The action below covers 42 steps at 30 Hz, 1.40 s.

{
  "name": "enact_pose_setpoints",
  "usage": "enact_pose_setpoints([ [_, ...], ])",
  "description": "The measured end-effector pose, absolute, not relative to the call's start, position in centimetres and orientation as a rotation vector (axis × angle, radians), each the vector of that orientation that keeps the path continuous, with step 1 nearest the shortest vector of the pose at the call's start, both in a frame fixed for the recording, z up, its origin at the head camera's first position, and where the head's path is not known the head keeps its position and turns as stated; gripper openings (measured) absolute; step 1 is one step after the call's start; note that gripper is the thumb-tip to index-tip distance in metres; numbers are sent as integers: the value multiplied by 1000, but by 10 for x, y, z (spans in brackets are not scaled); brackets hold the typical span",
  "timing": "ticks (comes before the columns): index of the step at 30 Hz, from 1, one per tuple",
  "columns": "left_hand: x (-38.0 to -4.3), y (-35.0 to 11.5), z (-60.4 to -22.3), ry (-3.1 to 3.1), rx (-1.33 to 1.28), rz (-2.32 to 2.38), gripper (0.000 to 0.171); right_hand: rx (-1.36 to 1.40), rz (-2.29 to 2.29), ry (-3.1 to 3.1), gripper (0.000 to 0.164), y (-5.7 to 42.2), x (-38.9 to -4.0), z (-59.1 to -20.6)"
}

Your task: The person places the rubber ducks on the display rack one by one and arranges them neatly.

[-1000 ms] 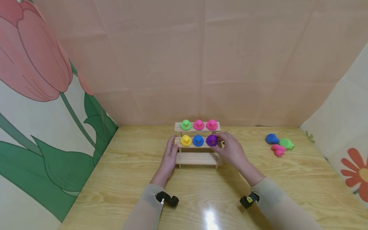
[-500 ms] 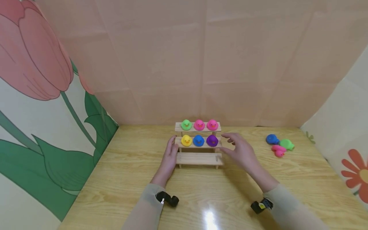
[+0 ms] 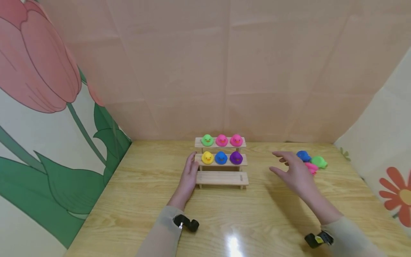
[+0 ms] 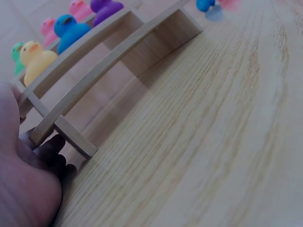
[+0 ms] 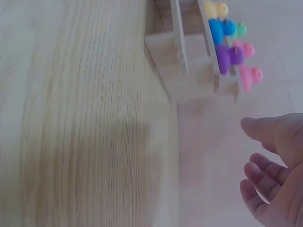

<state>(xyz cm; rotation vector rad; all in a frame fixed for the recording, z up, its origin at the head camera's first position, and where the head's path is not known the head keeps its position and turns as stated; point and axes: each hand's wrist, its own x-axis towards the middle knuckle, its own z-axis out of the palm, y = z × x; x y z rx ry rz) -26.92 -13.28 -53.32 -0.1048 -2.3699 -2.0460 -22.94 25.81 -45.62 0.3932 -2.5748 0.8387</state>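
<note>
A three-tier wooden stand (image 3: 222, 177) stands on the table. On its top tier sit a green duck (image 3: 207, 140), a pink duck (image 3: 221, 140) and another pink duck (image 3: 236, 140). The middle tier bears a yellow duck (image 3: 207, 157), a blue duck (image 3: 221, 157) and a purple duck (image 3: 236, 157); the lowest tier is bare. My left hand (image 3: 187, 175) holds the stand's left end, with fingers (image 4: 51, 146) partly hidden at the lowest tier. My right hand (image 3: 297, 175) is in the air right of the stand, thumb and fingers apart, holding nothing.
Beyond my right hand lie a blue toy (image 3: 303, 156), a green toy (image 3: 319, 162) and a pink toy (image 3: 311, 167) on the wooden table (image 3: 144, 200). A beige sheet (image 3: 179, 71) hangs behind, with flower-printed panels (image 3: 41, 78) at the sides.
My right hand has let go of the purple duck on the middle tier and moved right, toward the loose toys. My left hand stays at the stand.
</note>
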Motion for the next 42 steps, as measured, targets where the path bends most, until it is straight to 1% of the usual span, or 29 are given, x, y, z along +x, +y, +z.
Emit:
enact_pose_setpoints([
  [7,-268,-134,-533,-2384,-103,-2045,59,300,818,-2622,61,292,-222,-456],
  [17,-268,-133,-534,-2367,-129,-2043,60,172,748,-2634,58,338,-226,-463],
  [24,-269,-133,-534,-2371,-112,-2049,59,122,767,-2686,64,364,-228,-472],
  [30,-268,-133,-533,-2367,-120,-2055,59,76,742,-2753,72,378,-230,-477],
  [33,-268,-133,-533,-2373,-109,-2055,58,72,740,-2778,73,384,-231,-481],
  [37,-269,-133,-533,-2377,-101,-2057,59,88,754,-2792,71,390,-234,-487],
  [42,-269,-133,-534,-2374,-100,-2066,58,144,822,-2783,65,396,-238,-494],
])
